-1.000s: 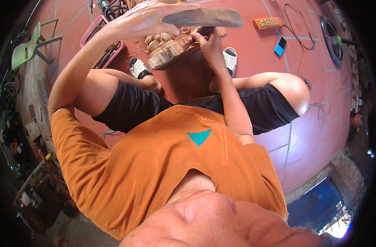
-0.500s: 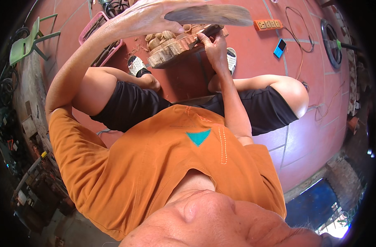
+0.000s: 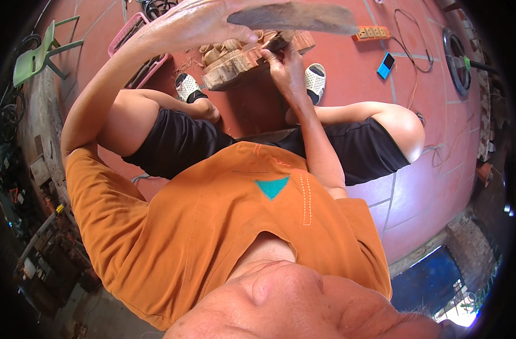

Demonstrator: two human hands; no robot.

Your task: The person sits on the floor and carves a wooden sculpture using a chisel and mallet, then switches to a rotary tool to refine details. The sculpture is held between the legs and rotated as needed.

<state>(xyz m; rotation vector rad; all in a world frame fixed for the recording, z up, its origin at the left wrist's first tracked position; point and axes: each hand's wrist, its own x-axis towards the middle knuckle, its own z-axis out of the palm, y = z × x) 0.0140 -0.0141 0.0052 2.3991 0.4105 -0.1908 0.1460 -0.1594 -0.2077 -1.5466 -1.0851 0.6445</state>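
A thick piece of carved wood, with rounded shapes cut in its top, lies between my feet. My left hand is raised over it and closed round a flat, worn wooden mallet, which reaches to the right across the top of the view. My right hand is at the near right edge of the carving. Its fingers are wrapped round a dark chisel, held against or just above the wood. The mallet is apart from the chisel in this view. The chisel's cutting tip cannot be made out.
Wood shavings lie left of the carving. A pink basket and a green chair stand further left. An orange power strip with a cable, a blue phone and a dark wheel-like ring are to the right.
My right hand and the chisel have moved a little to the left along the carving. The mallet in my left hand has shifted slightly to the right.
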